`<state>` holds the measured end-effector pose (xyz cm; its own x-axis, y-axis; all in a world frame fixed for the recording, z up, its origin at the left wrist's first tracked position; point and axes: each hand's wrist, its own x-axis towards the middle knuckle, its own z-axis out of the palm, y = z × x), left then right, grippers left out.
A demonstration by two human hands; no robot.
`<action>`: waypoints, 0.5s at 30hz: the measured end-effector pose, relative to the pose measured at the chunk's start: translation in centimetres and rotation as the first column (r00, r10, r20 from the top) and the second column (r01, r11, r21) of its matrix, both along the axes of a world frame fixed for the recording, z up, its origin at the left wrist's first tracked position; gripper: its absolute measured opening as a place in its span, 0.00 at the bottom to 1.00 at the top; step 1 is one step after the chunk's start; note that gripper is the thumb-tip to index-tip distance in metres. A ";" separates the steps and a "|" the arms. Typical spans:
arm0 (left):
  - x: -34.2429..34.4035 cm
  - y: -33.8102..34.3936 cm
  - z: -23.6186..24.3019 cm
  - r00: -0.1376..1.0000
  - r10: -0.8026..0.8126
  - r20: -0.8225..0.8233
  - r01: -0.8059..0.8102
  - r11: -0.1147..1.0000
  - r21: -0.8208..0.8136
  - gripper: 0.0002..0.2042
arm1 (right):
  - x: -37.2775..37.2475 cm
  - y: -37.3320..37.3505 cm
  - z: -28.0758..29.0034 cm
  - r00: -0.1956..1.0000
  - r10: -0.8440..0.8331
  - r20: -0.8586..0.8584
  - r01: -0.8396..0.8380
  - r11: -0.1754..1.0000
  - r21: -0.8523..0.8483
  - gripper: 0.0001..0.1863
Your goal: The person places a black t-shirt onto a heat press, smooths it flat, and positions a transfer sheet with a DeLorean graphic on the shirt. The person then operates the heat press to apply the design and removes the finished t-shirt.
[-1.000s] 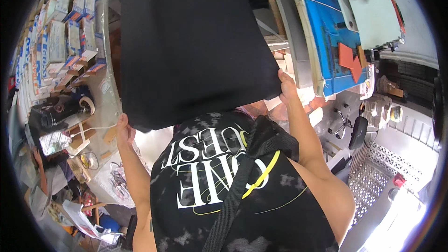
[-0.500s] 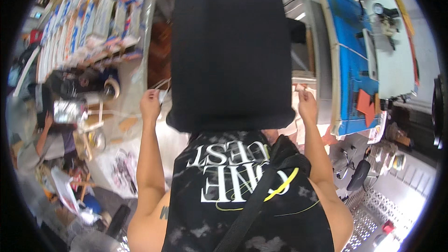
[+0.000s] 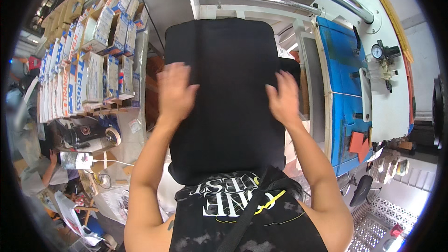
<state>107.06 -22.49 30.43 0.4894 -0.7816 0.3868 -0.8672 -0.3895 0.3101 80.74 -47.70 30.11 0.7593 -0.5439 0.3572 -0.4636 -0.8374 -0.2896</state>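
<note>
A black cloth, smooth and squared with rounded corners, lies spread lengthwise in front of me, apparently over a flat support that it hides. My left hand is open on or just above its left part, fingers spread and blurred by motion. My right hand is likewise open at the cloth's right side, fingertips pointing forward. Whether either touches the fabric I cannot tell. A darker fold of fabric sticks out at the upper right.
Stacked long boxes stand left, near a lit screen. A co-worker's arm shows far left. Metal rails cross beyond the cloth. A machine with blue panel and pressure gauge stands right, near an office chair.
The black cloth, held by its edges a second ago, now lies squarely. Both hands have left the edges and moved up and inward over it, fingers opening.
</note>
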 end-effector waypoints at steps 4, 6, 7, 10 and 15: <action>0.1 -11.0 -2.9 0.970 -0.234 0.070 0.230 0.971 0.060 0.25 | 13.6 0.9 -2.7 0.926 0.312 -0.214 -0.323 0.946 -0.016 0.34; 3.5 -14.2 -3.3 0.980 -0.131 0.151 0.135 0.991 -0.018 0.23 | 17.0 -2.7 -2.9 0.964 0.147 -0.221 -0.166 0.984 -0.068 0.32; 5.5 -14.8 -3.4 0.981 -0.177 0.079 0.179 0.984 -0.017 0.21 | 17.8 -4.7 -2.8 0.963 0.106 -0.249 -0.117 0.993 -0.031 0.31; 10.1 -13.6 -3.1 0.977 -0.208 0.049 0.211 0.975 -0.063 0.10 | 17.6 -8.5 -2.0 0.955 0.000 -0.298 -0.005 1.000 -0.015 0.27; 8.4 -14.2 -2.4 0.994 -0.066 0.090 0.081 0.982 -0.172 0.05 | 19.1 -3.9 -1.8 0.972 0.147 0.184 -0.121 0.982 -0.144 0.16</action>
<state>115.44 -36.64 27.99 0.3936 -0.7306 0.5579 -0.9171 -0.2702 0.2932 99.81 -51.62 28.33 0.7319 -0.3810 0.5650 -0.2909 -0.9244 -0.2465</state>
